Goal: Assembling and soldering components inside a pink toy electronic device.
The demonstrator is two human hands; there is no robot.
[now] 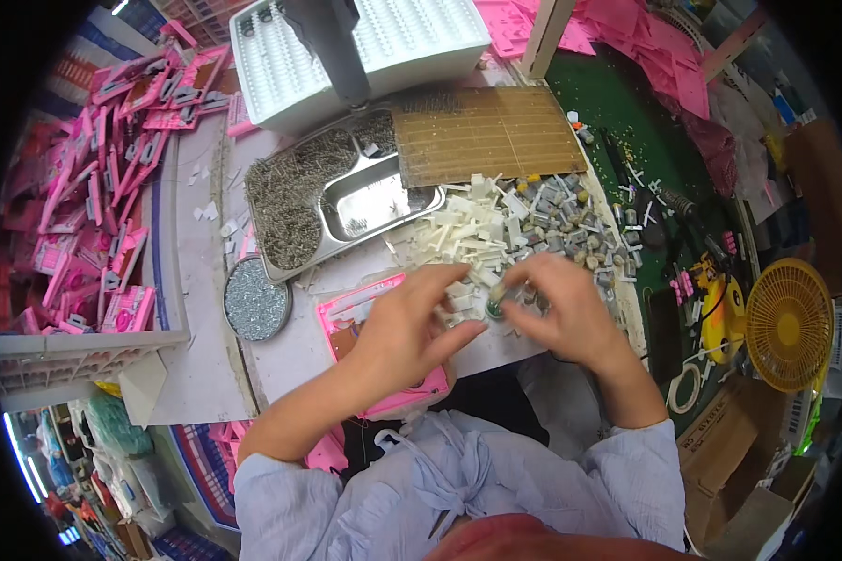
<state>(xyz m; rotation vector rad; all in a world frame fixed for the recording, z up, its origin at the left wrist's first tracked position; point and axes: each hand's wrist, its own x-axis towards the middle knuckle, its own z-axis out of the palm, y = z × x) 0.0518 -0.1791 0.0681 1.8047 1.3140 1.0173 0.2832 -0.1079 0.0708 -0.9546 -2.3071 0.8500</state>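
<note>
Both of my hands are over the near edge of the worktable, in front of a heap of small parts. My left hand has its thumb apart from its curved fingers, and nothing shows between them. Below it lies a pink plastic casing, partly covered by the hand and forearm. My right hand pinches thumb and fingertips together at the heap's near side, around something too small to make out. A small round greenish part shows beside those fingertips. White plastic pieces and small grey motors make up the heap.
A metal tray of screws stands behind, partly under a cardboard sheet. Nearby are a round tin of tiny metal parts and a white foam block. A crate of pink casings stands left, a yellow fan right.
</note>
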